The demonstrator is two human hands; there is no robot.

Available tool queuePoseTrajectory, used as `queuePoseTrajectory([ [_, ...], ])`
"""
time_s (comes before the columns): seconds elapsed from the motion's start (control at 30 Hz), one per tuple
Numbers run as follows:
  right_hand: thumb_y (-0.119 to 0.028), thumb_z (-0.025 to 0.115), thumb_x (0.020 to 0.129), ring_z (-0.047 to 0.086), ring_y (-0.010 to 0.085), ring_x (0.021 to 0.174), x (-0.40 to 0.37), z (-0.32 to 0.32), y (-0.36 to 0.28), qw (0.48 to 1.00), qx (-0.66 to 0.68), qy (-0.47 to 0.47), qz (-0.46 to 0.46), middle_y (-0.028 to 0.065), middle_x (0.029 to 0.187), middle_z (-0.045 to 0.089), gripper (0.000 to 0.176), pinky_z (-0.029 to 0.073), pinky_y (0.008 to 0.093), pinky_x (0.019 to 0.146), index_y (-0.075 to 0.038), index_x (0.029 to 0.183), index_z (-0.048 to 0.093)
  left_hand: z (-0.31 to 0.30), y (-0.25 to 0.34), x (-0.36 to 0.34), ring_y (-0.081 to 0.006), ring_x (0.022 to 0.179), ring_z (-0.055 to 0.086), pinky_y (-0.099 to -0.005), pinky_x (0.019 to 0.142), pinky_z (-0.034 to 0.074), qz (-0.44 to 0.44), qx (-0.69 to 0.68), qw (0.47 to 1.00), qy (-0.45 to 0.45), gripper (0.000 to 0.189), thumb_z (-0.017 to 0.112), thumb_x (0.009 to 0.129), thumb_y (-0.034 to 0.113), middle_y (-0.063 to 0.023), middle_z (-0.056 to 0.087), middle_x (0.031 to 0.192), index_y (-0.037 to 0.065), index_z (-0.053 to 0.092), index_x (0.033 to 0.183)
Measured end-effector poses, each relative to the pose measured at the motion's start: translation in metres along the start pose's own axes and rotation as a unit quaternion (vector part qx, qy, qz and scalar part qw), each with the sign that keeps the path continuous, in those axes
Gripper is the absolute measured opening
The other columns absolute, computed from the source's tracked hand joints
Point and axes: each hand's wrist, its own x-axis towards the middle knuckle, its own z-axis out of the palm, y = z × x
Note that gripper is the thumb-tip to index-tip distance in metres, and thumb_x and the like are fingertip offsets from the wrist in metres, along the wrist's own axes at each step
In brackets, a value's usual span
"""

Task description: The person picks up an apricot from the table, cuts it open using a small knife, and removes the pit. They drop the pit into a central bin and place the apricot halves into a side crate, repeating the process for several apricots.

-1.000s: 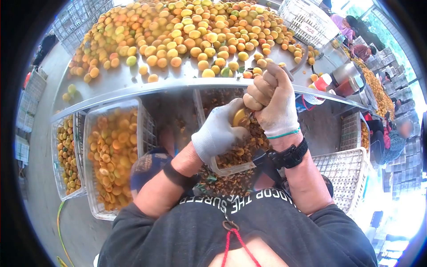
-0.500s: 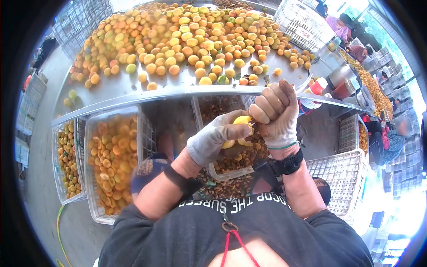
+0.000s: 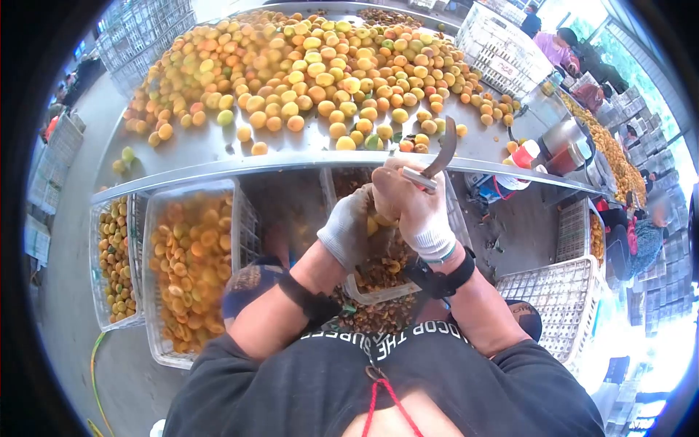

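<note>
My right hand, in a stained white glove, is closed round the handle of a curved knife; its blade points up and away from me. Close against it, my gloved left hand is curled round an apricot, of which only a yellow part shows between the hands. The left fingertips are largely hidden. Below both hands stands a white crate with brown pits and scraps. Beyond them, many whole apricots lie heaped on a steel table.
At the left are a crate of apricot halves and a crate of small whole fruit. A white crate stands to my right. A red-capped bottle and a metal pot are at the right. Other people sit farther off.
My right hand has turned and moved left and down, bringing the knife blade into view. My left hand has shifted slightly, and the fruit between the hands is more hidden.
</note>
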Motion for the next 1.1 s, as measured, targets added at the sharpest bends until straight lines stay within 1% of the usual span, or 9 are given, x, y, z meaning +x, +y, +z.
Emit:
queuePoseTrajectory([
  [0.03,-0.011,0.056,0.093,0.050,0.0055,0.057,0.002,0.001,0.001,0.998,-0.037,-0.004,-0.057,-0.0024,0.067,0.058,0.019,0.039,0.0233,0.053,-0.002,0.078,0.063,-0.003,-0.002,0.004,-0.0107,0.079,0.063,-0.0243,0.065,0.054,0.000,0.003,1.000,0.000,0.015,0.056,0.095,0.018,-0.0019,0.063,0.091,0.007,0.061,0.104],
  [0.07,-0.022,0.054,0.095,0.044,0.0090,0.051,0.004,-0.002,0.003,0.996,0.004,0.039,-0.082,-0.0016,0.059,0.048,0.027,0.031,0.0266,0.047,-0.005,0.074,0.056,-0.005,-0.005,0.012,-0.0125,0.070,0.061,-0.0243,0.059,0.051,-0.276,-0.329,0.903,0.037,0.025,0.059,0.094,0.024,-0.0040,0.064,0.089,0.005,0.060,0.109],
  [0.1,-0.023,0.053,0.096,0.043,0.0079,0.051,0.012,-0.014,-0.007,0.995,0.050,0.057,-0.064,-0.0025,0.059,0.048,0.028,0.031,0.0255,0.047,-0.004,0.075,0.057,-0.006,-0.007,0.015,-0.0143,0.061,0.059,-0.0244,0.053,0.048,-0.497,-0.595,0.627,0.067,0.035,0.062,0.092,0.031,-0.0062,0.065,0.087,0.004,0.058,0.115],
  [0.2,-0.019,0.059,0.096,0.045,0.0046,0.052,0.007,-0.028,-0.048,0.987,-0.074,0.140,-0.014,-0.0024,0.059,0.052,0.023,0.031,0.0249,0.047,-0.002,0.082,0.065,-0.018,0.010,0.017,-0.0092,0.048,0.048,-0.0213,0.042,0.038,-0.395,-0.523,0.754,0.032,0.039,0.048,0.100,0.040,-0.0044,0.061,0.076,0.004,0.059,0.112],
  [0.37,-0.015,0.071,0.085,0.065,0.0291,0.070,-0.023,-0.010,-0.024,0.879,-0.470,0.014,-0.080,0.0142,0.078,0.065,0.024,0.051,0.0357,0.064,-0.006,0.105,0.061,-0.009,0.015,0.020,-0.0100,0.048,0.049,-0.0217,0.042,0.036,-0.361,-0.552,0.745,0.101,0.038,0.042,0.103,0.038,-0.0022,0.059,0.073,0.006,0.060,0.113],
  [0.53,-0.006,0.067,0.083,0.062,0.0372,0.076,-0.041,-0.009,-0.019,0.840,-0.533,0.011,-0.106,0.0191,0.085,0.064,0.024,0.050,0.0378,0.069,-0.003,0.105,0.059,0.013,-0.003,0.011,-0.0141,0.094,0.060,-0.0242,0.079,0.049,-0.119,-0.373,0.919,0.052,0.035,0.044,0.104,0.029,-0.0080,0.061,0.109,0.003,0.052,0.126],
  [0.57,-0.006,0.067,0.083,0.062,0.0372,0.076,-0.043,-0.011,-0.021,0.840,-0.531,0.011,-0.113,0.0191,0.085,0.064,0.024,0.050,0.0378,0.069,-0.003,0.105,0.059,0.015,-0.004,0.007,-0.0148,0.108,0.056,-0.0271,0.097,0.044,-0.126,-0.483,0.866,0.032,0.031,0.047,0.103,0.021,-0.0086,0.057,0.119,0.001,0.050,0.127],
  [0.67,-0.005,0.065,0.081,0.062,0.0357,0.074,-0.044,-0.013,-0.033,0.858,-0.503,-0.008,-0.107,0.0192,0.081,0.062,0.019,0.049,0.0380,0.068,-0.002,0.099,0.058,0.024,0.012,0.005,-0.0140,0.108,0.055,-0.0283,0.096,0.043,-0.144,-0.421,0.896,0.020,0.039,0.053,0.100,0.030,-0.0070,0.057,0.117,0.002,0.051,0.127],
  [1.1,-0.005,0.067,0.082,0.046,0.0107,0.061,-0.067,-0.006,-0.057,0.925,-0.360,-0.088,-0.081,0.0099,0.064,0.050,0.017,0.043,0.0305,0.057,-0.001,0.083,0.051,0.020,0.086,-0.012,-0.0103,0.075,0.057,-0.0254,0.069,0.047,-0.339,-0.417,0.836,0.109,0.024,0.046,0.101,0.020,-0.0020,0.063,0.086,0.006,0.064,0.096],
])
